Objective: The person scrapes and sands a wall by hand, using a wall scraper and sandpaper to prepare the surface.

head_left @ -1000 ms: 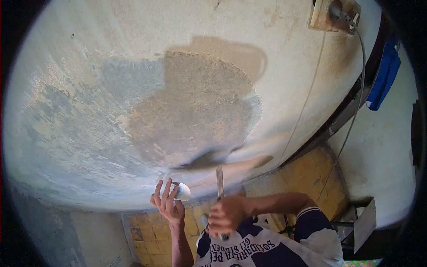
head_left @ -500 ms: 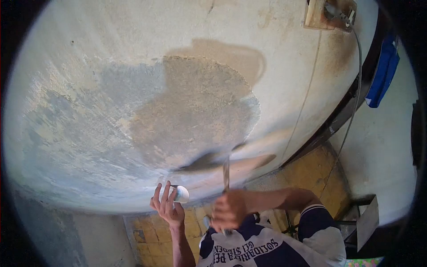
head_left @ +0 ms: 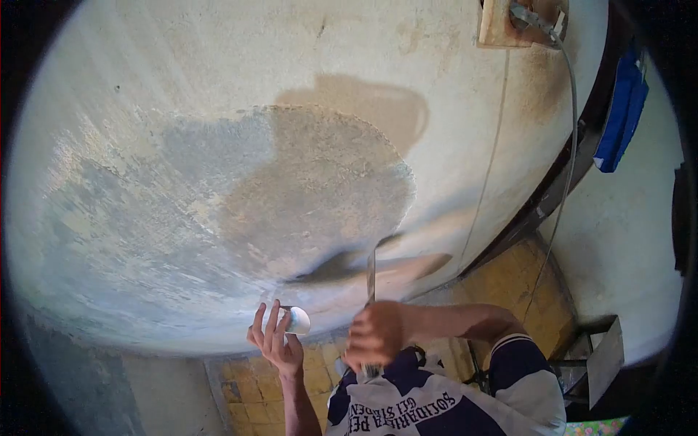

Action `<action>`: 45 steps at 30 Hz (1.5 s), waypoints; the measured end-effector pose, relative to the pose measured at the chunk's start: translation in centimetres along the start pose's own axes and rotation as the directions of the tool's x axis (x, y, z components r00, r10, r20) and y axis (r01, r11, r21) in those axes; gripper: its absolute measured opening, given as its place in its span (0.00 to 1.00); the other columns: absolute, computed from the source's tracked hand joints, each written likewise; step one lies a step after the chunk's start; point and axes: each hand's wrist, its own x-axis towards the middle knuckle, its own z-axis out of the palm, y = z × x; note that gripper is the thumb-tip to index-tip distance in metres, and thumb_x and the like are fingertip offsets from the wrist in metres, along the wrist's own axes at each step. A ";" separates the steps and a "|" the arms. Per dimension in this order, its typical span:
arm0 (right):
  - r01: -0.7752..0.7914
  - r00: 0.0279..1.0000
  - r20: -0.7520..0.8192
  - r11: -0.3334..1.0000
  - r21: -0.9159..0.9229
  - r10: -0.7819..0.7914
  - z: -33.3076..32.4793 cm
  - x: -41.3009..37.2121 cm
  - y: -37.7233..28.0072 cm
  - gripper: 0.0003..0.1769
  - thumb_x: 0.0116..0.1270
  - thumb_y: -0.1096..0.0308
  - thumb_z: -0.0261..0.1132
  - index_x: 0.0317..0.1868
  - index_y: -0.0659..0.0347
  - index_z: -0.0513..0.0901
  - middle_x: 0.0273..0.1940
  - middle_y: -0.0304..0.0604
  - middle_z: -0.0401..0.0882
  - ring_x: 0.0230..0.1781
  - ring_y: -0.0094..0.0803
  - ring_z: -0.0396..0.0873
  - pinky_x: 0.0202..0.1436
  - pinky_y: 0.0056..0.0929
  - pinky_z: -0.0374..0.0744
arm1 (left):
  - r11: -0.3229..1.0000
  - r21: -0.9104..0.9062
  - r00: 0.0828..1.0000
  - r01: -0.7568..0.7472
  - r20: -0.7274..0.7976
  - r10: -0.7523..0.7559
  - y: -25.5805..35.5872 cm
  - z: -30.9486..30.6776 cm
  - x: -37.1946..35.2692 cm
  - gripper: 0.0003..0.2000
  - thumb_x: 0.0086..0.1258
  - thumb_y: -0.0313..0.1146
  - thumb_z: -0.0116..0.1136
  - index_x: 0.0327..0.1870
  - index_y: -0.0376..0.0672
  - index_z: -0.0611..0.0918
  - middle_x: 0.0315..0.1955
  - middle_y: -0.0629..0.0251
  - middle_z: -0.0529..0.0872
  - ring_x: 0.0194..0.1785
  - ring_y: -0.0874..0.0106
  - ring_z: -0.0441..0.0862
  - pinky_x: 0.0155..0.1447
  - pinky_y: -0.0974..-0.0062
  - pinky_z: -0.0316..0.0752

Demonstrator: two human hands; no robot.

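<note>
My right hand [head_left: 376, 336] is closed around the handle of a scraper [head_left: 371, 272], whose thin metal blade points up at the wall. The blade's tip is at or very near the wall surface, by the lower right edge of a bare patch; exact contact is hard to tell. Lower left, my left hand [head_left: 276, 341] holds a small white object with a rounded edge [head_left: 298, 320] between thumb and fingers, close to the wall. Part of that object is hidden by the fingers. The wall [head_left: 342, 167] shows rough grey plaster surrounded by pale paint.
An open socket box [head_left: 520, 22] with a hanging cable [head_left: 573, 131] is at the upper right. Something blue [head_left: 622, 109] hangs beside it. Yellow tiles [head_left: 509, 280] cover the floor. A box-like object [head_left: 605, 363] stands at lower right.
The view has shifted slightly, moving the wall and socket box a little left. My right hand remains on the scraper, its blade near the same patch edge. My left hand keeps its hold.
</note>
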 end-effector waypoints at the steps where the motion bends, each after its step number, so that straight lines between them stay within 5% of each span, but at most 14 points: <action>1: 0.052 0.998 0.018 0.998 -0.031 -0.052 -0.6 1.2 -1.5 0.14 0.61 0.66 0.68 0.20 0.53 0.73 0.15 0.29 0.67 0.14 0.22 0.72 0.17 0.23 0.69 | 1.000 0.004 1.000 -0.002 0.003 0.002 -0.1 -0.1 -0.1 0.19 0.59 0.20 0.48 0.45 0.54 0.85 0.56 0.68 0.85 0.66 0.61 0.74 0.61 0.60 0.60; 3: 0.118 0.993 0.015 0.992 -0.035 -0.117 -1.3 1.8 -1.6 0.13 0.62 0.63 0.67 0.23 0.54 0.74 0.16 0.30 0.68 0.14 0.23 0.73 0.17 0.24 0.70 | 1.000 0.013 1.000 -0.005 0.000 0.005 -0.3 0.2 -0.2 0.19 0.59 0.20 0.49 0.45 0.55 0.85 0.56 0.68 0.85 0.66 0.61 0.74 0.61 0.61 0.60; 6: -0.103 0.994 0.042 0.992 0.073 0.100 -1.2 -0.3 2.1 0.15 0.64 0.60 0.66 0.22 0.54 0.74 0.16 0.29 0.68 0.15 0.22 0.72 0.17 0.23 0.69 | 1.000 0.008 0.999 -0.005 0.036 0.005 0.5 -0.3 0.3 0.18 0.60 0.16 0.52 0.47 0.51 0.84 0.57 0.64 0.85 0.66 0.56 0.75 0.63 0.57 0.61; 11: 0.132 0.990 0.057 0.991 -0.029 -0.130 -1.7 1.9 -2.4 0.12 0.62 0.58 0.66 0.26 0.55 0.77 0.17 0.31 0.70 0.17 0.23 0.75 0.18 0.25 0.72 | 1.000 0.004 1.000 -0.002 0.021 0.001 0.6 -0.2 0.3 0.18 0.61 0.17 0.52 0.47 0.52 0.84 0.56 0.64 0.85 0.66 0.57 0.75 0.63 0.57 0.61; 14: -0.092 0.992 0.081 0.994 -0.058 0.096 -1.5 -0.5 1.8 0.11 0.62 0.60 0.66 0.26 0.54 0.78 0.18 0.29 0.70 0.16 0.22 0.74 0.18 0.24 0.71 | 1.000 0.002 0.999 0.006 0.037 -0.006 0.6 -0.5 0.0 0.18 0.62 0.18 0.52 0.47 0.52 0.84 0.57 0.65 0.85 0.67 0.57 0.75 0.63 0.57 0.60; 19: 0.108 0.993 0.040 0.994 0.005 -0.108 -1.9 2.0 -3.1 0.12 0.56 0.60 0.65 0.23 0.53 0.71 0.18 0.35 0.72 0.21 0.30 0.80 0.21 0.34 0.79 | 1.000 0.011 1.000 0.007 0.016 -0.007 0.1 -0.2 -0.5 0.18 0.60 0.22 0.51 0.47 0.53 0.86 0.57 0.69 0.85 0.67 0.61 0.74 0.61 0.60 0.59; 20: 0.011 0.992 0.122 0.995 -0.096 0.001 -1.1 0.1 -1.1 0.12 0.55 0.60 0.65 0.23 0.52 0.71 0.18 0.33 0.72 0.20 0.30 0.80 0.21 0.34 0.79 | 1.000 0.009 1.000 0.001 0.008 -0.001 0.2 -0.1 -0.3 0.18 0.60 0.22 0.52 0.47 0.53 0.86 0.58 0.69 0.85 0.67 0.61 0.74 0.61 0.60 0.59; 22: -0.187 0.977 0.120 0.977 0.099 0.175 -2.4 0.0 1.7 0.11 0.54 0.60 0.65 0.23 0.52 0.71 0.17 0.34 0.72 0.18 0.33 0.79 0.20 0.35 0.79 | 1.000 0.013 1.000 -0.004 0.015 0.004 0.5 -0.2 -0.2 0.17 0.61 0.21 0.52 0.48 0.53 0.85 0.58 0.68 0.84 0.67 0.60 0.74 0.62 0.59 0.59; 25: 0.025 0.987 0.158 1.000 0.018 -0.027 -0.7 1.0 -2.9 0.12 0.51 0.58 0.67 0.27 0.53 0.74 0.20 0.37 0.74 0.19 0.37 0.80 0.20 0.38 0.79 | 1.000 0.027 0.999 0.000 0.035 -0.001 0.4 -0.4 -0.2 0.16 0.64 0.20 0.52 0.49 0.52 0.83 0.57 0.66 0.85 0.66 0.57 0.74 0.63 0.57 0.60; 30: -0.173 0.978 0.115 0.985 0.006 0.171 -3.1 -0.1 2.0 0.10 0.62 0.64 0.66 0.25 0.54 0.76 0.20 0.30 0.74 0.18 0.25 0.78 0.19 0.26 0.75 | 1.000 0.016 1.000 -0.009 0.017 0.009 0.5 -0.5 -0.4 0.15 0.65 0.20 0.55 0.49 0.52 0.83 0.57 0.67 0.85 0.66 0.57 0.75 0.63 0.57 0.60; 35: 0.095 0.991 0.091 0.995 -0.002 -0.095 -3.7 2.6 -2.5 0.10 0.61 0.60 0.67 0.27 0.52 0.76 0.20 0.29 0.71 0.17 0.26 0.75 0.19 0.27 0.74 | 0.999 0.033 0.999 0.016 0.030 -0.017 0.1 -0.1 -0.8 0.14 0.66 0.21 0.56 0.47 0.52 0.84 0.57 0.67 0.85 0.66 0.57 0.75 0.64 0.57 0.60; 38: -0.179 0.974 0.151 0.981 0.073 0.167 -4.8 1.3 1.9 0.11 0.63 0.61 0.65 0.26 0.52 0.75 0.19 0.29 0.71 0.17 0.24 0.75 0.20 0.26 0.74 | 1.000 0.023 0.999 0.013 0.042 -0.014 0.3 -0.5 -0.9 0.12 0.67 0.23 0.55 0.47 0.52 0.84 0.57 0.67 0.85 0.66 0.57 0.75 0.64 0.57 0.60; 42: 0.072 0.979 0.194 0.996 -0.044 -0.062 -3.4 2.9 -3.0 0.11 0.59 0.56 0.66 0.28 0.50 0.76 0.18 0.29 0.71 0.17 0.26 0.76 0.21 0.27 0.75 | 0.999 0.048 0.999 -0.007 0.035 0.006 -0.2 -0.4 -0.9 0.11 0.68 0.24 0.54 0.47 0.52 0.84 0.57 0.66 0.85 0.66 0.57 0.75 0.64 0.57 0.60; 45: -0.107 0.981 0.170 0.991 0.086 0.091 -5.0 1.1 0.8 0.12 0.61 0.56 0.64 0.26 0.51 0.73 0.19 0.29 0.72 0.18 0.25 0.76 0.20 0.27 0.74 | 1.000 0.025 1.000 0.003 0.022 -0.003 0.3 -0.4 -0.9 0.12 0.68 0.25 0.53 0.47 0.52 0.84 0.57 0.66 0.85 0.66 0.57 0.74 0.65 0.56 0.60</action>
